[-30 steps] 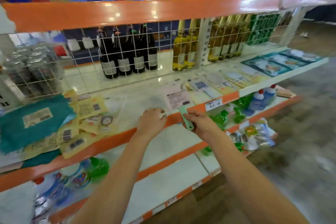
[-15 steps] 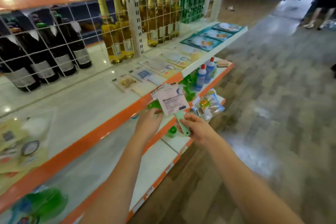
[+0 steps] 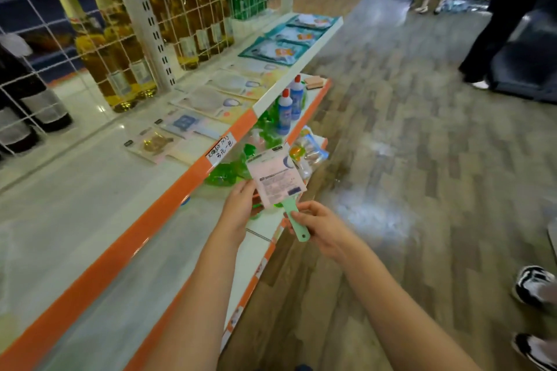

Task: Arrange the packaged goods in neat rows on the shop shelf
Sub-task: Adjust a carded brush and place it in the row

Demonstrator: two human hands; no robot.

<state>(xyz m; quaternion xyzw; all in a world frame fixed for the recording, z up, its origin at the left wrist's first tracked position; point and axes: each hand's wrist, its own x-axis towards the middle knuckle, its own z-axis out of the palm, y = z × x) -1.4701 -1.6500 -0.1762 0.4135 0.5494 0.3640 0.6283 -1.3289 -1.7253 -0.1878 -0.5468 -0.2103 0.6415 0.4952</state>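
Nearest the camera, the right hand (image 3: 321,227) has its fingers curled round the mint-green handle (image 3: 297,221) of a carded packet (image 3: 275,181), while the left hand (image 3: 239,211) pinches the packet's lower left edge between thumb and fingertips. The packet is in the air, in front of the shelf's orange lip (image 3: 168,199) and clear of the board — not on it yet. Its long axis runs from the handle, low and toward the person, up and away to the printed pink card, which is tilted slightly left, toward the shelf.

The row it looks meant to join lies up and to the left of both hands: a packet with a brownish item (image 3: 153,144) is nearest, then a blue-printed one (image 3: 187,123), then pale flat packs (image 3: 217,102) running along the shelf (image 3: 75,190) to teal pouches (image 3: 274,50) at the far end. The left hand is on the shelf side and nearer the open white stretch before the brownish packet, so it probably guides the card while the right steers by the handle. To match the row, the packet likely needs laying flat, the handle toward the orange lip.

Behind, tall yellow bottles (image 3: 120,48) stand beyond a white wire grid, and blue bottles (image 3: 284,111) sit on the lower shelf
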